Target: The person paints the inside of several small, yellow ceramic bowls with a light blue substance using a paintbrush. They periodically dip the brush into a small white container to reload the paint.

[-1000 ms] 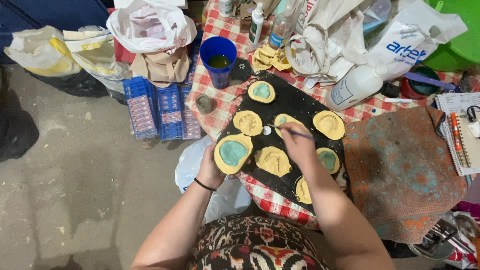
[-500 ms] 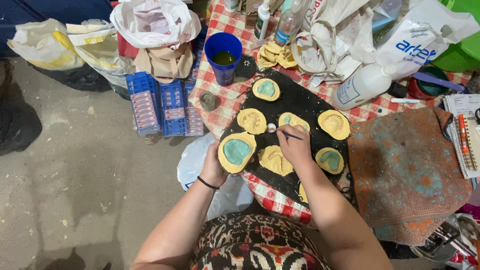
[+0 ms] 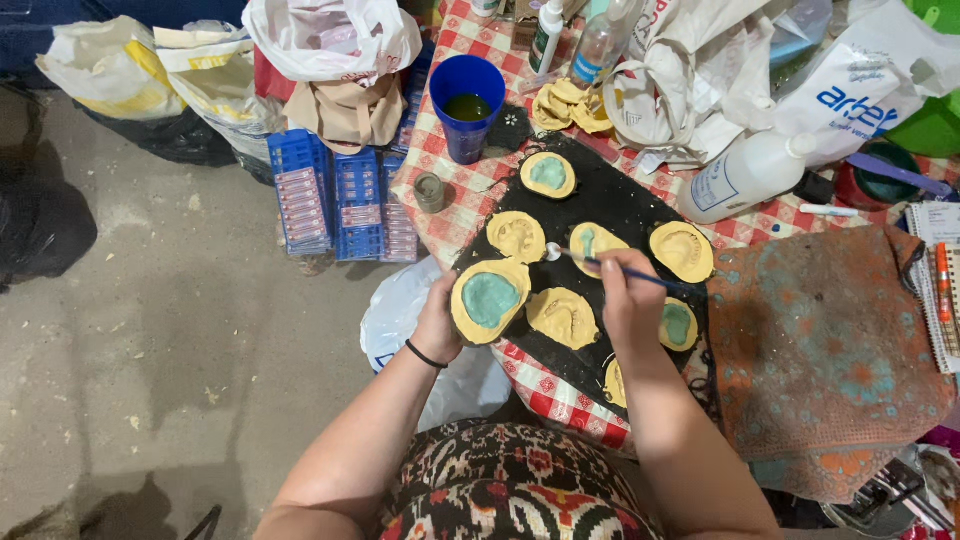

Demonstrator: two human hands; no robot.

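Left hand (image 3: 438, 318) had its fingers closed around the edge of a yellow mould with teal centre (image 3: 489, 300), held at the near-left edge of the black mat (image 3: 620, 205) on the checked tabletop (image 3: 470, 190). Right hand (image 3: 630, 300) pinched a thin blue-handled brush (image 3: 620, 271), tip pointing left toward a small white blob (image 3: 553, 254). More yellow moulds lay on the mat; blue cup (image 3: 467, 105) behind.
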